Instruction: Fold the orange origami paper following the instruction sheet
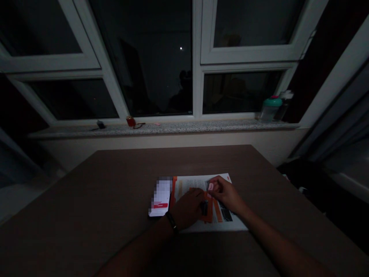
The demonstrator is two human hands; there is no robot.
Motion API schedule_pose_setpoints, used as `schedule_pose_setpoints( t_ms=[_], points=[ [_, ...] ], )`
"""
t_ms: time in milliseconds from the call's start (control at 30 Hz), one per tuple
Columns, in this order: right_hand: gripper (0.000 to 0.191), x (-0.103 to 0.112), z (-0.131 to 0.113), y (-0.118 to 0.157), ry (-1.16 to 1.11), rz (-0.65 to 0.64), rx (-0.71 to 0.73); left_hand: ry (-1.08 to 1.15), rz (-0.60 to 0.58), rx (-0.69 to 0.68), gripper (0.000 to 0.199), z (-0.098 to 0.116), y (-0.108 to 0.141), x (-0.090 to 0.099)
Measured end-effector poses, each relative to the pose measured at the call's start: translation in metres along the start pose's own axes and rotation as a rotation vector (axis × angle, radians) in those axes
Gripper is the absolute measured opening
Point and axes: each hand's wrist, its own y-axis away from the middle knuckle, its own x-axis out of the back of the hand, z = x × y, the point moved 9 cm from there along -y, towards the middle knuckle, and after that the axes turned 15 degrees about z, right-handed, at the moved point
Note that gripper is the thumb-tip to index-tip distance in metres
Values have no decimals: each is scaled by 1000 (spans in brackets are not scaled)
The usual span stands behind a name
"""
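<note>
A printed booklet (184, 184) with orange and white areas lies on the brown table (115, 184). My left hand (188, 207), a dark band on its wrist, rests over the booklet's middle with fingers curled down. Its fingertips are hidden beside an orange part of the page (210, 215), so what they hold, if anything, does not show. At the booklet's upper right, my right hand (226, 194) pinches a small pale pink block (211, 187) with a dark mark between thumb and fingers. The two hands are close together.
Left of the booklet lies a lit phone (160, 198), its screen partly blurred. On the stone windowsill (178, 127) stand a teal-lidded bottle (271, 109), a second clear bottle (285, 102), a small red jar (130, 121) and a little dark bottle (100, 124). The room is dim.
</note>
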Motion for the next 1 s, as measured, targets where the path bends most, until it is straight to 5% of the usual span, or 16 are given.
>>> schedule_pose_setpoints(
  t_ms=[333,1000],
  points=[
    [19,12,-7,-1,340,116,87,-3,9,-5,32,2,-1,2],
    [19,33,-1,-6,468,177,25,-24,9,-2,24,1,1,0]
  ],
)
